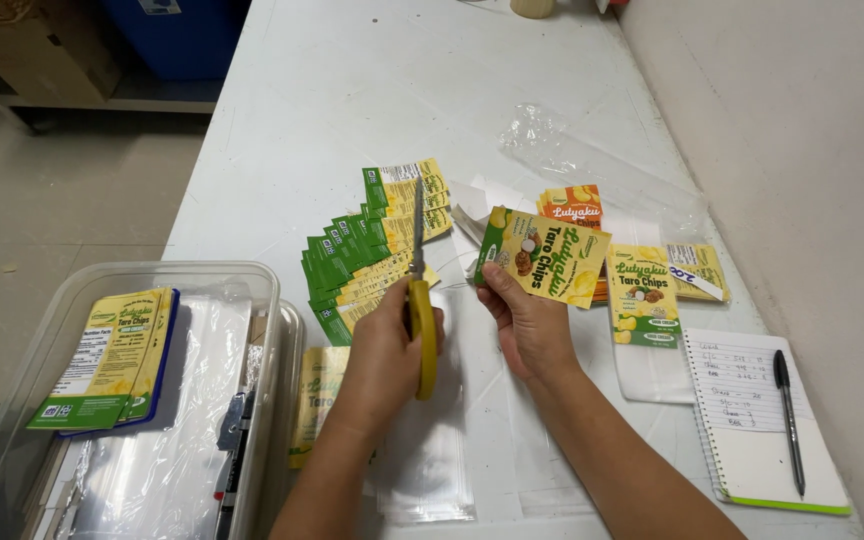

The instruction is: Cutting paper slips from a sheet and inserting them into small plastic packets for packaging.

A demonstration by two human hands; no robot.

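Observation:
My left hand (384, 350) grips yellow-handled scissors (419, 290), blades pointing away from me and nearly closed. My right hand (524, 318) pinches a yellow and green printed label (544, 256) by its lower left edge, just right of the blades. Behind the scissors, several green and yellow labels (367, 255) lie fanned out on the white table (352, 100). Under my forearms lie clear plastic bags (427, 470).
A clear plastic bin (262, 285) at lower left holds a label stack (112, 355) and plastic bags. Right of my hands lie orange labels (572, 205), more yellow labels (644, 295), and a spiral notepad (752, 430) with a black pen (789, 420). Crumpled clear plastic (552, 140) lies farther back.

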